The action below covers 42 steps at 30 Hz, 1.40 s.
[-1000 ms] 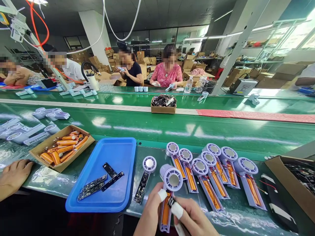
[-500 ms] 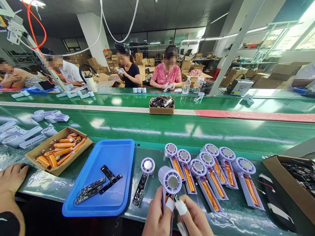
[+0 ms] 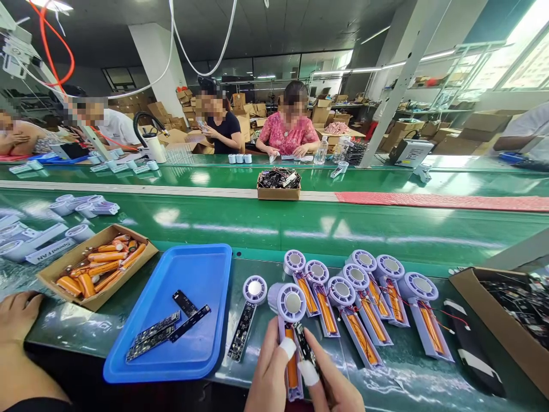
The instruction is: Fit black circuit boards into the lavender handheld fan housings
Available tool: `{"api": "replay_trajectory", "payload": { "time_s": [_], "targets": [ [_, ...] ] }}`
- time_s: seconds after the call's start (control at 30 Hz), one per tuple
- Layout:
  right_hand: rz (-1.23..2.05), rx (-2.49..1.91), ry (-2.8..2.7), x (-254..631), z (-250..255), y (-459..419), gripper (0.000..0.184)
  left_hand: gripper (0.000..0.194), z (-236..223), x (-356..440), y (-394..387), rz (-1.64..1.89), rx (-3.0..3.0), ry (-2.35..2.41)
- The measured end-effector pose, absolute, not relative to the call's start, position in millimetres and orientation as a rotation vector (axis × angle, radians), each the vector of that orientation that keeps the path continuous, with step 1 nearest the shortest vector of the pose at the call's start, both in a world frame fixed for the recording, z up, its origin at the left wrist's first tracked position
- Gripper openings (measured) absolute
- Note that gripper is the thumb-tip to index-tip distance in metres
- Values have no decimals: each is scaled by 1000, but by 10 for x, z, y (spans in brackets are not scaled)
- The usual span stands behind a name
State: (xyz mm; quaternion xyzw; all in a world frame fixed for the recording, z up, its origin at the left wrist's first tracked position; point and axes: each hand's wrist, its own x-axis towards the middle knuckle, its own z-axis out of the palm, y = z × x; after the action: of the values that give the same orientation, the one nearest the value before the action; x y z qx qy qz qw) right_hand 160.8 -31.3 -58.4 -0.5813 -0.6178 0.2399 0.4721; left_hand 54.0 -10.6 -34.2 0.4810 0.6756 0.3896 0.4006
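- Left hand (image 3: 269, 366) is gripping lilac fan (image 3: 292, 303), right of blue tray (image 3: 201, 263).
- Right hand (image 3: 337, 377) is pinching circuit board (image 3: 304, 344) just beside fan, also right of tray.
- Carton (image 3: 123, 280) of orange cells (image 3: 105, 268) is sitting left of tray.

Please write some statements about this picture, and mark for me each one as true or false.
1. The left hand holds a purple fan. True.
2. The right hand holds nothing. False: it holds a black circuit board.
3. An orange battery shows inside the purple fan. True.
4. The blue tray holds bottles. False: more boards lie in it.
5. The cardboard box left of the blue tray contains orange cells. True.
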Motion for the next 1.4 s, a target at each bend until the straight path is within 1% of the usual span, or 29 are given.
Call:
{"api": "replay_trajectory", "payload": {
  "time_s": [0.13,0.2,0.33,0.43,0.53,0.6,0.67,0.8,0.87,0.97,1.07,1.13,1.27,1.4],
  "targets": [
    [325,-1518,-1759,1567,-660,-269,53,43,-610,584,-218,1174,1805,1728],
    [206,-1567,-1852,1534,-679,-265,63,44,-697,583,-228,1188,1905,1758],
    [-25,-1647,-1989,1507,-635,-280,78,46,-603,543,-137,1061,1666,1722],
    [-143,-1687,-2066,1495,-578,-272,83,49,-422,534,-58,980,1347,1697],
    [-172,-1642,-2043,1440,-535,-224,81,51,-268,547,-17,933,1085,1707],
    [-144,-1605,-1991,1397,-507,-188,78,50,-185,515,3,938,1069,1726],
    [-84,-1592,-1956,1377,-479,-165,76,44,-113,410,32,973,1256,1729],
    [-51,-1627,-1936,1431,-488,-132,79,32,-76,12,90,1108,1911,1805],
    [-85,-1624,-1973,1466,-552,-87,79,33,-166,-175,78,1135,2188,1966],
    [-137,-1571,-2041,1478,-695,10,78,42,-427,-290,1,984,2451,2090],
    [-117,-1508,-2061,1466,-832,82,76,47,-695,-230,-85,1023,2426,2104],
    [-74,-1467,-2051,1472,-901,94,68,48,-804,-177,-116,1136,2347,2091],
    [-61,-1423,-2069,1531,-981,82,51,44,-862,-183,-111,1223,2331,2021],
    [-162,-1350,-2188,1591,-994,92,50,42,-838,-252,-84,1197,2448,1978]
  ]
}}
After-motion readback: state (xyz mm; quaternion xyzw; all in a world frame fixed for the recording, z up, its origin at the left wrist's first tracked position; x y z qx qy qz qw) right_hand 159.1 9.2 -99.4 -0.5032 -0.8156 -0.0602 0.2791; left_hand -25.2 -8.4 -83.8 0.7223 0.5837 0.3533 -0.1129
